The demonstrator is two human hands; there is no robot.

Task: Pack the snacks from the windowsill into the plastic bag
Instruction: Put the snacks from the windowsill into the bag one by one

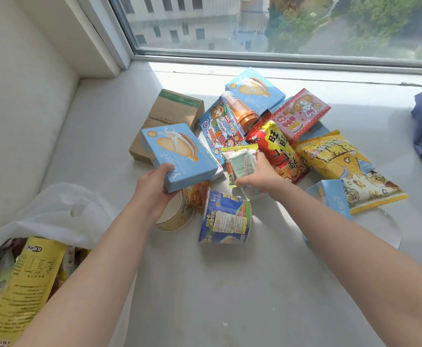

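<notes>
Both hands grip snacks over the pile on the white windowsill (230,284).

At the far left, the thin white plastic bag (62,216) is cut off by the frame edge, mouth gaping, with a yellow printed pouch (27,279) standing inside; what lies beneath it is hard to make out. The left hand (154,186) is clamped on the near corner of a flat light-blue biscuit box (177,156), held above the sill, its long axis running from the hand away to the upper left. That box and forearm hide most of a round yellow paper cup (177,216). The right hand (257,174) is closed around small green-and-white sachets (240,161), its fingertips hidden beneath them. Further right, a yellow popcorn bag (342,164) lies slanting.
</notes>
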